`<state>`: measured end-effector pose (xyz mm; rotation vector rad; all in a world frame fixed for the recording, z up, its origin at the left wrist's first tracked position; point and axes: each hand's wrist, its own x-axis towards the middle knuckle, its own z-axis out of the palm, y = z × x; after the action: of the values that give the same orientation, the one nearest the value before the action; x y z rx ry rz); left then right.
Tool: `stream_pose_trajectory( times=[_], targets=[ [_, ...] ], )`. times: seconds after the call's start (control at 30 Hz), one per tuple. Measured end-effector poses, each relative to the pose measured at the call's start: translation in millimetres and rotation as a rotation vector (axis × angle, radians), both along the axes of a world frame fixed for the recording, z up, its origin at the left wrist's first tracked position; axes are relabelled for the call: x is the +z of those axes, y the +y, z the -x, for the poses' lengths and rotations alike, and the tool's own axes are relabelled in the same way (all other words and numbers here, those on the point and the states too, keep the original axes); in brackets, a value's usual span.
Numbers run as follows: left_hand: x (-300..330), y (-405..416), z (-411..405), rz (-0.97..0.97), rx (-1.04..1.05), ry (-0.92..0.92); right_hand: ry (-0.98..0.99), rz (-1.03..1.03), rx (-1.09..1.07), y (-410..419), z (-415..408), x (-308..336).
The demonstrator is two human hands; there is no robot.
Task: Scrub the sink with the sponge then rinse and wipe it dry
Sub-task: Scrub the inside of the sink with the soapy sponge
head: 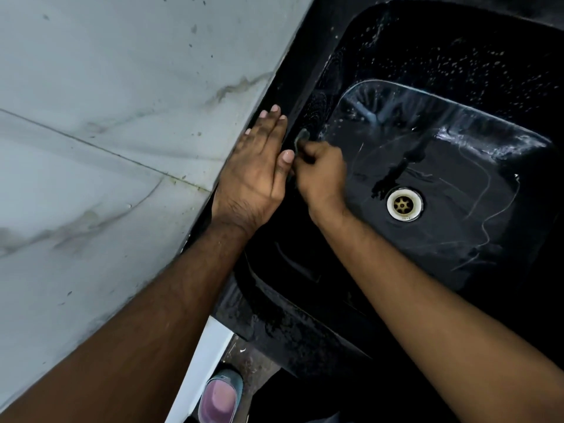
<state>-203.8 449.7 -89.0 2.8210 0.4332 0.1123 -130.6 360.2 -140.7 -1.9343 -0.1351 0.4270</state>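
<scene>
A grey-veined marble wall (106,132) is seen left of the black sink (457,270), meeting the sink's left rim. The sink basin is wet, with droplets on its far slope and thin streaks of suds across its floor. The left hand (259,175) is laid flat, fingers straight and together, along the seam between the wall and the sink's left rim. The right hand (322,175) is placed just right of it, on the sink's left inner slope, its fingers curled tightly round a small grey-green sponge (302,137), of which only the tip is exposed. The round drain (404,204) sits in the basin floor, right of both hands. A purple-lidded container (219,398) stands on the floor below the sink's near edge.

Scrubbing is judged to be in progress; rinsing and drying remain. Risks: the bracing palm may slide on the wet rim; the narrow seam beside the wall may be missed; suds may be left on the dark surface, where residue is hard to read.

No tap is in view. Most of the sponge is hidden in the fist. The sink's right side is cut off.
</scene>
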Motion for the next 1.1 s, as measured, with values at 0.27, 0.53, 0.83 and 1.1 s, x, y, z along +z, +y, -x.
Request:
stream_pose_trajectory(
  times=[0.27, 0.53, 0.83, 1.1],
  targets=[
    [2.0, 0.0, 1.4, -0.100, -0.047, 0.075, 0.220, -0.019, -0.058, -5.4, 28.7, -19.3],
    [3.1, 1.5, 2.2, -0.089, -0.052, 0.094, 0.165, -0.132, -0.008, -12.5, 52.4, 8.0],
    [3.6, 1.3, 1.6, -0.071, -0.047, 0.066, 0.354, -0.039, -0.139, 4.6, 5.7, -31.5],
    [3.7, 0.6, -2.7, -0.043, -0.043, 0.053, 0.391, -0.231, 0.017, -18.5, 67.3, 3.0]
  ],
)
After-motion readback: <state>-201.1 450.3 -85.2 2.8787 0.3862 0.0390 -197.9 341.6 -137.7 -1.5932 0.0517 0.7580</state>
